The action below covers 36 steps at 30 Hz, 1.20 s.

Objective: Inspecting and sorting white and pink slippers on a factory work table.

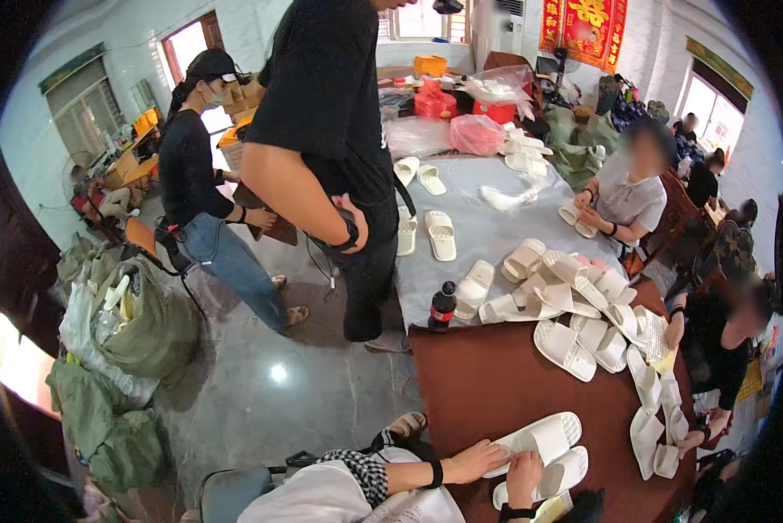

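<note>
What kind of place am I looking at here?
Probably a small slipper workshop or packing room, though I can't be certain. White slippers lie heaped on a long table, a person in a pale shirt is handling some, and bulky green sacks sit on the floor.

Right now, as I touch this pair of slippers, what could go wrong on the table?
The dark bottle stands beside the heaped white slippers; a bump might tip it onto them. Those overlap loosely, so some might slide. Your pair is white too, so it could get mixed in.
</note>
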Each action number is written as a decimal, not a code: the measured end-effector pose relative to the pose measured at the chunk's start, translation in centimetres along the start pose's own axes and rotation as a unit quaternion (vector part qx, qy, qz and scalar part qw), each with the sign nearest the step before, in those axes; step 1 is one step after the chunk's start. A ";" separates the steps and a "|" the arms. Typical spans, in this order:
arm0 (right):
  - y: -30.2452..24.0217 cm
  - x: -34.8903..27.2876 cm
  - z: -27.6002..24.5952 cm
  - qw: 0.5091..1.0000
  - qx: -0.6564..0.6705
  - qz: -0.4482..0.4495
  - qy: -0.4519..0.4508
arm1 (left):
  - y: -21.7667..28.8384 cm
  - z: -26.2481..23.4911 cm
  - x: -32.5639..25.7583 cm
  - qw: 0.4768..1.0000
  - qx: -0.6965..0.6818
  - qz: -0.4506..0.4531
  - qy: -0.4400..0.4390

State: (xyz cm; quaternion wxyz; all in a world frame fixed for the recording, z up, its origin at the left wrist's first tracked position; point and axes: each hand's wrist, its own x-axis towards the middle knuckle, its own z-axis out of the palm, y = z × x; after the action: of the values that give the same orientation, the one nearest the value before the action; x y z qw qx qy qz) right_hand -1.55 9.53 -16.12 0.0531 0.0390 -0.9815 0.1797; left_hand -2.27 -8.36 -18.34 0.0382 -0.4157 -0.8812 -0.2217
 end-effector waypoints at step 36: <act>0.8 -0.8 -0.7 0.977 -0.178 -0.097 -0.067 | 0.8 -0.1 0.8 0.999 0.035 0.006 -0.031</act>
State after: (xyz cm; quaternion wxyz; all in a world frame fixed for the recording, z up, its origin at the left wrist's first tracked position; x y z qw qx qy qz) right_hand -0.73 10.58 -15.90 0.0103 0.1356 -0.9907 -0.0067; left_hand -2.15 -7.36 -17.79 0.0265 -0.4259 -0.8869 -0.1770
